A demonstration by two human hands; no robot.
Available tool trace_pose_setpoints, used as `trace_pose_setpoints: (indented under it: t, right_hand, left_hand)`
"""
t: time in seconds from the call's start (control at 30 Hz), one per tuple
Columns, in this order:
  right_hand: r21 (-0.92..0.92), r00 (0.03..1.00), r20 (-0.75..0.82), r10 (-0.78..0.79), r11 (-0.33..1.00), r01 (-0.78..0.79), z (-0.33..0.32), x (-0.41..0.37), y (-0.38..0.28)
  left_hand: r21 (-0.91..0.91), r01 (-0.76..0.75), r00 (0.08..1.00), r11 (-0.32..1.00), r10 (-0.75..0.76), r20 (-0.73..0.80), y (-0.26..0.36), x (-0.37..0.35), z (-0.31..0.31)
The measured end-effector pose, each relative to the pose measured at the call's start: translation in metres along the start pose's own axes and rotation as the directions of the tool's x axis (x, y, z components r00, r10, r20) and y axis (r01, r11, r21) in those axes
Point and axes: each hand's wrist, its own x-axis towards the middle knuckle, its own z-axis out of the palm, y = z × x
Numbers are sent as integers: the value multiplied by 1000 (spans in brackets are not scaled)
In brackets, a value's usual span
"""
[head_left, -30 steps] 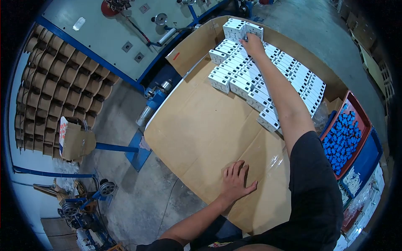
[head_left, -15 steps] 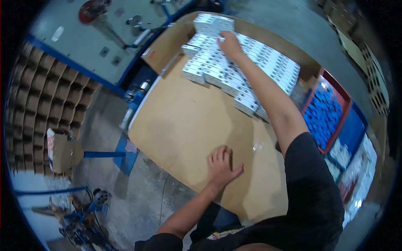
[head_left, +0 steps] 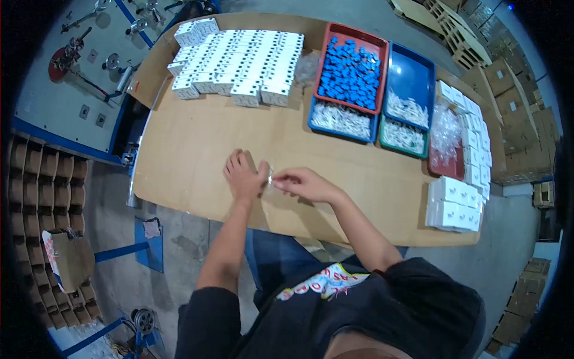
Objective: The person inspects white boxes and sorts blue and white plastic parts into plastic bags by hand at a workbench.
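My left hand [head_left: 244, 176] lies on the brown cardboard tabletop [head_left: 197, 143], palm down, fingers spread. Beside its thumb, my right hand [head_left: 304, 184] has thumb and fingertips pinched together. A small, clear, shiny piece [head_left: 270, 178] shows at those fingertips, too small to name. Farther back stand rows of white box-shaped units with dark holes [head_left: 239, 60], packed side by side. At the far left end, a few of them [head_left: 196, 31] are stacked higher. Neither hand touches these units.
A red tray [head_left: 382, 42] of blue parts [head_left: 350, 75] sits on a blue tray of white pieces [head_left: 341, 118]. Right of it are another blue tray [head_left: 412, 66] and a green tray [head_left: 406, 149]. Clear plastic bags [head_left: 445, 134] and white boxes [head_left: 455, 203] lie at the right.
My right hand has come back from the white units to the table near my left hand, its fingers now pinched. The view has swung right, showing more trays and boxes.
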Motion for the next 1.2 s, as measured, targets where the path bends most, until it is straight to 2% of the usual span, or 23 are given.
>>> trace_pose_setpoints:
  t: [0.03,0.1,0.13,0.2,0.23,0.37,0.43,0.57,0.63,0.7,0.73,0.77,0.8,0.83,0.87,0.93,0.97,1.0,1.03,1.07,1.13,1.17,1.2]
  right_hand:
    - [-3,1000,-11,18,1000,-18,17,-30,18]
    - [230,979,-203,17,973,31,33,-94,46]
    - [229,968,-251,28,973,31,39,-120,61]
    - [120,975,-220,-8,992,35,54,-161,84]
    - [146,977,-211,41,989,-10,55,-181,83]
    - [234,935,-346,72,972,12,64,-227,106]
    - [227,919,-393,44,973,51,65,-240,112]
    - [186,888,-459,20,980,74,58,-269,103]
    - [183,854,-521,-8,976,121,48,-283,96]
    - [241,829,-559,6,958,155,32,-294,105]
    - [237,818,-576,2,958,164,22,-303,104]
    - [177,779,-623,-69,958,227,10,-313,101]
    - [115,739,-659,-139,953,281,-3,-324,99]
    - [84,697,-705,-130,961,264,-20,-334,98]
    - [78,693,-708,-137,960,270,-37,-345,98]
    - [-53,546,-825,-147,981,184,-74,-370,95]
    - [-60,535,-830,-155,980,190,-92,-385,92]
    - [-137,435,-882,-182,982,133,-107,-399,84]
    - [-203,330,-919,-214,977,69,-123,-413,79]
    - [-315,271,-917,-292,948,-45,-143,-427,79]
    - [-328,201,-935,-293,929,-174,-188,-450,87]
    - [-387,136,-921,-365,897,-213,-210,-459,94]
    - [-333,104,-942,-318,922,-197,-234,-466,100]
  left_hand:
    - [6,18,1000,1000,-18,13,4,-5,-5]
    - [-4,-8,1000,1000,8,16,7,-8,-7]
    - [-31,3,1000,1000,-3,12,5,-9,-5]
    - [-59,13,1000,998,-12,10,1,-8,0]
    - [-59,17,1000,998,-17,9,-1,-9,1]
    - [-147,-18,998,989,27,57,-28,-4,14]
    - [-464,111,991,879,-63,118,-46,-3,28]
    - [-445,4,999,896,-23,-38,17,-61,-2]
    - [-493,54,997,868,-75,-22,64,-103,-7]
    - [-786,137,987,602,-151,56,111,-154,-1]
    - [-756,46,996,653,26,83,122,-175,3]
    - [-726,-51,974,686,195,116,132,-190,7]
    - [-730,-56,973,681,200,113,147,-193,-2]
    - [-732,-165,902,661,402,159,163,-193,-22]
    - [-737,-273,787,618,585,199,176,-192,-32]
    - [-689,-363,764,628,624,166,182,-201,-22]
    - [-738,-264,791,621,578,203,185,-210,-13]
    - [-728,-222,769,648,576,278,193,-213,-15]
    - [-717,-307,743,626,628,231,199,-215,-12]
    - [-700,-387,710,600,678,188,204,-215,-9]
    - [-672,-440,657,596,724,211,220,-211,-10]
    - [-677,-451,653,581,733,193,227,-209,-3]
    - [-677,-456,649,577,736,191,238,-206,2]
